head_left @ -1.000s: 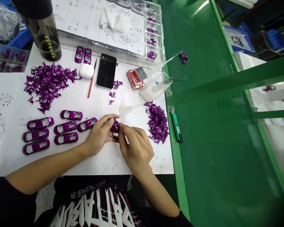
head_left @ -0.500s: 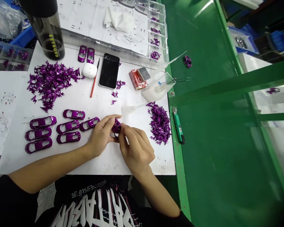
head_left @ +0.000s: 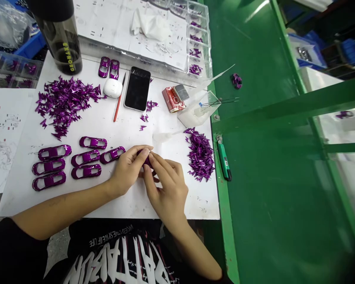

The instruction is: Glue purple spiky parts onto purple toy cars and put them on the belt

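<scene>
Between both hands is a purple toy car body point(head_left: 147, 161), mostly covered by fingers. My left hand point(head_left: 128, 167) is closed on its left side, the thumb pressed on top. My right hand point(head_left: 167, 183) grips its right side with thumb and fingertips; whether a small part is pinched there too is hidden. Several more purple car shells point(head_left: 85, 157) lie in rows left of my hands. A pile of small pointed purple parts point(head_left: 200, 154) lies to the right, and a larger pile of similar pieces point(head_left: 65, 101) lies at the upper left.
A dark bottle point(head_left: 65, 51) stands at the back left. Along the middle are a white earbud case point(head_left: 112, 88), red pencil point(head_left: 118, 102), phone point(head_left: 137, 88) and red box point(head_left: 173, 101). A clear compartment box point(head_left: 165, 63) spans the back. A green cutter point(head_left: 223, 157) lies right.
My right hand has turned and its fingers have wrapped closer around the car body. My left thumb now covers more of it. The view has shifted slightly.
</scene>
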Available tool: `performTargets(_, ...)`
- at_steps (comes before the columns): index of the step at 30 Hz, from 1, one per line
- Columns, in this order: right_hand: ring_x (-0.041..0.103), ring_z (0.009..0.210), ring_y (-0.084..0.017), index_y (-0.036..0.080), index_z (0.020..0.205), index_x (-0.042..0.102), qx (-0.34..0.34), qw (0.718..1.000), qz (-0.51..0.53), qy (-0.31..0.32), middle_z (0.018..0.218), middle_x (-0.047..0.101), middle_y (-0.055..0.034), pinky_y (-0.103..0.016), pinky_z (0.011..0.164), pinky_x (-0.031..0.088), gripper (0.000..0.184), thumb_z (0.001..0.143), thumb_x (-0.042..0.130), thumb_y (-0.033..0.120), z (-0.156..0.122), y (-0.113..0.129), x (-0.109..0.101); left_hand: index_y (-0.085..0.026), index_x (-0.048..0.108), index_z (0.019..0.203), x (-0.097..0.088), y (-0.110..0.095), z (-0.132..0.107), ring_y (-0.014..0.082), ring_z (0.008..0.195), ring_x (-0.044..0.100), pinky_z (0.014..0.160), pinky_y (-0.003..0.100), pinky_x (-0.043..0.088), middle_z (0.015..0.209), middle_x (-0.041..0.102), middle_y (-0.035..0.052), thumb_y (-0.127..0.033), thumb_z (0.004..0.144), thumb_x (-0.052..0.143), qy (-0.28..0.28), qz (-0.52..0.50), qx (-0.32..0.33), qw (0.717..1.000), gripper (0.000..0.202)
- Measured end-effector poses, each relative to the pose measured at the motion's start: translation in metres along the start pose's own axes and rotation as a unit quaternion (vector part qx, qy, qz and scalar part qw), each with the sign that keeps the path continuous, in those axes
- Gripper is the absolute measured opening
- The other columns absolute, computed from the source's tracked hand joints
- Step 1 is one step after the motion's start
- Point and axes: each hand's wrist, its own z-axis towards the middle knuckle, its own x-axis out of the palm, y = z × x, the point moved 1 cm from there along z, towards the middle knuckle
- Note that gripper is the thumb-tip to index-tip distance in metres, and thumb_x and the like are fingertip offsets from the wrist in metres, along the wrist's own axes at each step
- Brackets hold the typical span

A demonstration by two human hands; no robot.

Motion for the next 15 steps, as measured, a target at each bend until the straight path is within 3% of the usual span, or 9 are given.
performTargets(5, 0.062, 0.101, -0.026, 0.017, 0.140, 0.059, -0.017, 0.997, -0.059, -0.050, 0.128, 0.072, -0.0165, -0.043, 0.082, 0.060, 0.050, 0.092, 0.072, 0.013, -0.009, 0.007, 0.011, -0.014, 0.070, 0.109, 0.001, 0.000, -0.001, 0.0201, 0.088, 0.065, 0.068, 0.025, 0.060, 0.095, 0.064, 0.0077, -0.045, 0.092, 0.074, -0.008, 0.007, 0.007, 1.000, 0.035)
performTargets(10, 0.061, 0.099, -0.027, 0.014, 0.125, 0.060, 0.023, 0.993, -0.091, -0.072, 0.118, 0.072, -0.0175, -0.042, 0.080, 0.058, 0.031, 0.095, 0.068, 0.018, -0.004, 0.007, 0.020, -0.013, 0.073, 0.098, 0.001, 0.002, 0.000, 0.0205, 0.102, 0.065, 0.093, 0.029, 0.057, 0.105, 0.070, 0.0100, -0.041, 0.094, 0.071, 0.000, 0.056, 0.081, 0.995, 0.029)
performTargets(15, 0.057, 0.093, -0.025, 0.019, 0.112, 0.062, 0.006, 0.994, -0.052, -0.091, 0.106, 0.075, -0.0106, -0.042, 0.079, 0.056, 0.022, 0.092, 0.066, 0.012, 0.003, 0.003, 0.024, -0.013, 0.075, 0.101, -0.002, 0.005, 0.002, 0.0238, 0.103, 0.067, 0.097, 0.036, 0.057, 0.107, 0.071, 0.0110, -0.044, 0.091, 0.075, 0.010, 0.062, 0.102, 0.993, 0.032)
